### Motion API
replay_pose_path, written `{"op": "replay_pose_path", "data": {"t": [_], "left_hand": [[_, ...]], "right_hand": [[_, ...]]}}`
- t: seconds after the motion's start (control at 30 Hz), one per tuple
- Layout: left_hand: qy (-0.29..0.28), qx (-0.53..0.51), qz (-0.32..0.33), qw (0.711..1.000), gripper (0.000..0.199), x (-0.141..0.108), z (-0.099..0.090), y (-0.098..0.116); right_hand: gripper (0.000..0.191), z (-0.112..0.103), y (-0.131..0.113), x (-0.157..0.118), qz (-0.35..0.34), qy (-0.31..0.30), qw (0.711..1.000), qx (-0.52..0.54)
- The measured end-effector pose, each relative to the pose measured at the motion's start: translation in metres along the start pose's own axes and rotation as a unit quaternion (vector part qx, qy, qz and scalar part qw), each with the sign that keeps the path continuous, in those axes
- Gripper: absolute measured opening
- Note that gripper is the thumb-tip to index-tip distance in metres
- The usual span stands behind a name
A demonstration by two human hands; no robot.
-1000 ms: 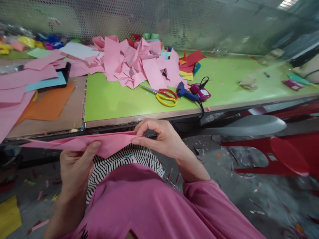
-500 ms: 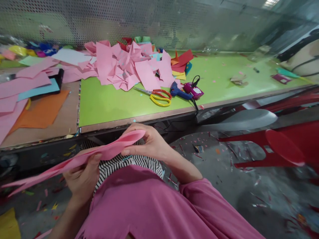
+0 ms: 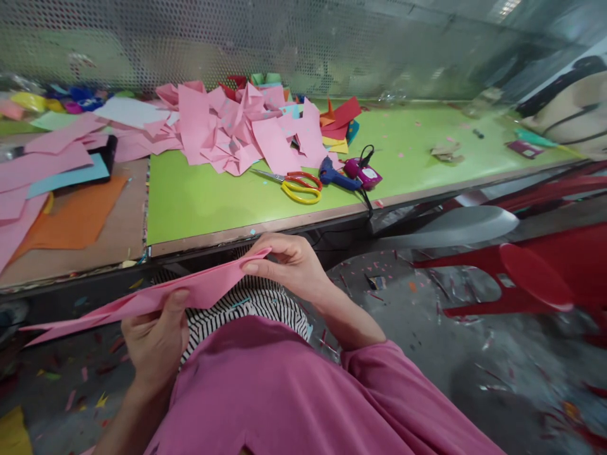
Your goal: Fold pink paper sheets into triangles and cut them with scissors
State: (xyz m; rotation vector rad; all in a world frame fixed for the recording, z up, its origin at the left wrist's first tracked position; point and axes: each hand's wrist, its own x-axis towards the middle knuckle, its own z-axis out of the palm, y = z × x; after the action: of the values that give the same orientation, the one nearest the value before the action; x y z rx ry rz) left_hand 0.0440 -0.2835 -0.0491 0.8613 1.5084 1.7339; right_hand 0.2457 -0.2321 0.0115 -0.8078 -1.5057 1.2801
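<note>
A long folded pink paper (image 3: 208,284) is stretched between my two hands above my lap, just below the table's front edge. My left hand (image 3: 159,335) grips its lower middle, thumb on the near face and fingers beneath. Its right tip is pinched between the thumb and fingers of my right hand (image 3: 289,265). To the left, the paper's loose layers spread into two points. On the table (image 3: 203,208) beyond lie scissors (image 3: 301,188) with red and yellow handles, and a blue glue gun (image 3: 339,175).
Pink papers (image 3: 270,142) are heaped at the table's back. An orange sheet (image 3: 78,215) lies at the left. Beside the glue gun is a magenta device (image 3: 363,173) with a black cable. Red stools (image 3: 535,278) stand at the right over a littered floor.
The pink paper's right end has closed flatter, and its fold now hangs as a straight-edged flap. My right hand has shifted slightly to the right, its thumb nearer the tip. The view has shifted slightly.
</note>
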Motion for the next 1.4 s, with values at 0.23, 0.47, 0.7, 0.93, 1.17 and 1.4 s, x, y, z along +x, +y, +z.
{"op": "replay_pose_path", "data": {"t": [0.23,0.47,0.7,0.93,1.17,1.4], "left_hand": [[0.001,-0.114,-0.051,0.992,0.032,0.000,0.008,0.005],[-0.022,-0.157,-0.103,0.982,0.032,0.005,0.012,0.007],[-0.034,-0.157,-0.109,0.981,0.036,0.011,0.017,0.009],[-0.065,-0.167,-0.093,0.979,0.031,0.015,0.014,0.010],[-0.056,-0.154,-0.070,0.984,0.027,0.018,0.014,0.004],[-0.022,-0.177,-0.087,0.980,0.026,0.030,0.032,-0.006]], "right_hand": [[0.020,-0.006,-0.001,-0.003,0.033,0.036,0.998,0.037],[0.024,-0.004,0.003,-0.006,0.022,0.074,0.997,0.006],[0.025,-0.007,0.012,-0.005,0.062,0.085,0.994,0.001],[0.023,-0.011,0.022,-0.006,0.078,0.106,0.991,0.006],[0.025,-0.004,0.027,-0.007,0.073,0.133,0.988,-0.020],[0.031,0.001,0.044,0.000,0.088,0.153,0.984,-0.003]]}}
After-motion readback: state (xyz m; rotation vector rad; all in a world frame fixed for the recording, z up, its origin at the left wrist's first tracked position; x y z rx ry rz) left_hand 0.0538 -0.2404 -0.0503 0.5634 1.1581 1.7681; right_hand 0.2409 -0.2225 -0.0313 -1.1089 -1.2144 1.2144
